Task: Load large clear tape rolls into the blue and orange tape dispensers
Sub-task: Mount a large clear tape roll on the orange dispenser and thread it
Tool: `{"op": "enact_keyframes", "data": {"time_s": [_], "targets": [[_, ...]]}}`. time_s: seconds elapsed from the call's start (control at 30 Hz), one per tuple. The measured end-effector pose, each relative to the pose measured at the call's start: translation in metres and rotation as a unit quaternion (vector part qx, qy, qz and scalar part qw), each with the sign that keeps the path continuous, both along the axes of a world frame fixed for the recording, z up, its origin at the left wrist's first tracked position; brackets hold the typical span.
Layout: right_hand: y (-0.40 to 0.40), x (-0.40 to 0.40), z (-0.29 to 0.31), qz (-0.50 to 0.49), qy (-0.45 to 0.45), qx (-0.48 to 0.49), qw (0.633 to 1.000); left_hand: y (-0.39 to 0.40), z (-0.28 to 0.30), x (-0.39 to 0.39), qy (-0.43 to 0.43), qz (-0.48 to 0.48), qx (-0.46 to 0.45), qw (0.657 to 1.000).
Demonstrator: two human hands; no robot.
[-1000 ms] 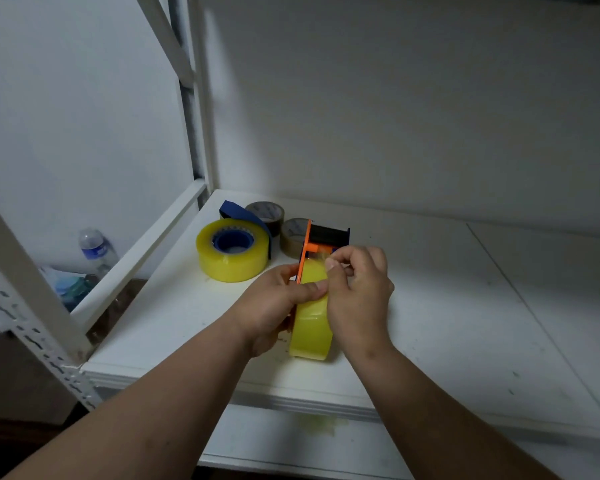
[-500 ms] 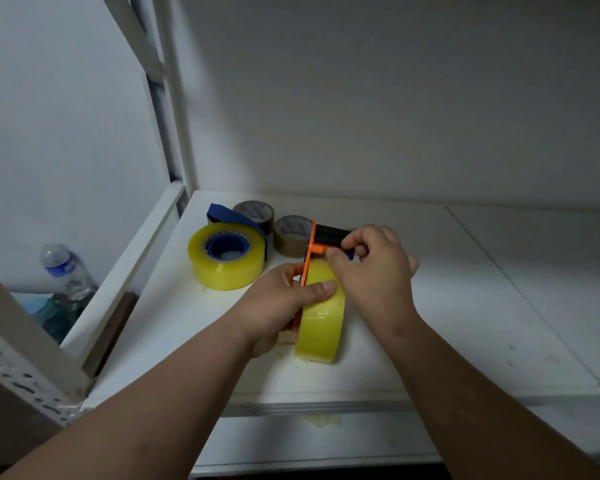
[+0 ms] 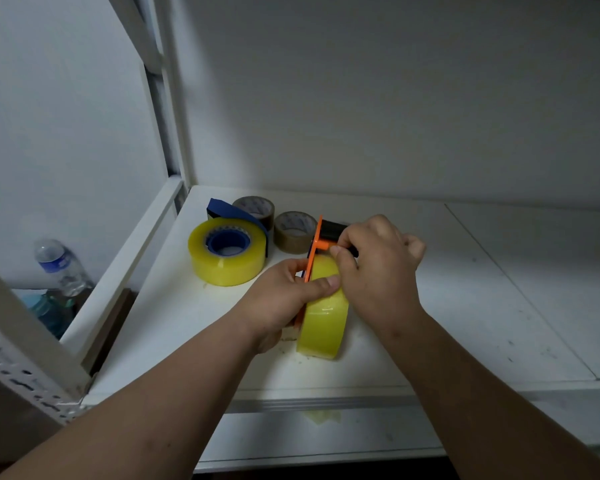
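Standing on edge on the white shelf [image 3: 430, 306], the orange dispenser [image 3: 315, 242] already has a big clear roll [image 3: 324, 320] in it. The left hand [image 3: 284, 299] grips roll and frame, thumb across the tape; the right hand [image 3: 378, 265] has its fingers [image 3: 340, 252] pinched at the dispenser's black front end. Just behind, the blue dispenser [image 3: 227, 242] lies flat inside another clear roll [image 3: 227, 263], with two brown rolls [image 3: 293, 232] beside it.

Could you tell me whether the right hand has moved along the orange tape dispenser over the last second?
Yes. The right hand has shifted from the clear tape roll toward the orange tape dispenser's black roller.
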State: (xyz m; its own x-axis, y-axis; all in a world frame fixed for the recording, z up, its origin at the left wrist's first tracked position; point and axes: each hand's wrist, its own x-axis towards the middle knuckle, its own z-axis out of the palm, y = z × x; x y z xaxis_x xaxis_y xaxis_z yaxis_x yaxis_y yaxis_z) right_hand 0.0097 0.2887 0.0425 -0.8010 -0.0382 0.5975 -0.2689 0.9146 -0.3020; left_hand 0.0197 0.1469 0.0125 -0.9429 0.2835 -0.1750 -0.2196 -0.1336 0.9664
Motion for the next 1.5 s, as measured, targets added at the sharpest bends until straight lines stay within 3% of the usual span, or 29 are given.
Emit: {"op": "enact_keyframes", "data": {"time_s": [0.17, 0.27, 0.53, 0.73, 0.97, 1.23, 1.5], "targets": [[0.001, -0.001, 0.014, -0.005, 0.042, -0.059, 0.997, 0.001, -0.002, -0.002, 0.000, 0.054, -0.031, 0.998], [-0.001, -0.003, 0.026, 0.016, 0.055, -0.043, 0.997, 0.001, -0.003, -0.004, 0.010, 0.089, -0.068, 0.994], [0.006, -0.013, 0.035, 0.103, -0.085, -0.156, 0.979, -0.003, -0.004, 0.002, 0.002, 0.071, -0.062, 0.996], [0.008, -0.014, 0.037, 0.096, -0.109, -0.175, 0.974, -0.001, -0.001, 0.002, -0.018, 0.072, -0.069, 0.995], [0.002, -0.008, 0.048, 0.077, -0.163, -0.117, 0.977, 0.004, 0.002, 0.004, -0.025, 0.074, -0.073, 0.994], [0.002, -0.010, 0.041, 0.064, -0.086, -0.065, 0.992, 0.005, 0.001, 0.007, -0.031, 0.068, -0.045, 0.996], [0.000, -0.008, 0.039, 0.028, -0.083, -0.010, 0.996, 0.005, 0.002, 0.005, -0.072, 0.083, 0.013, 0.994]]}}
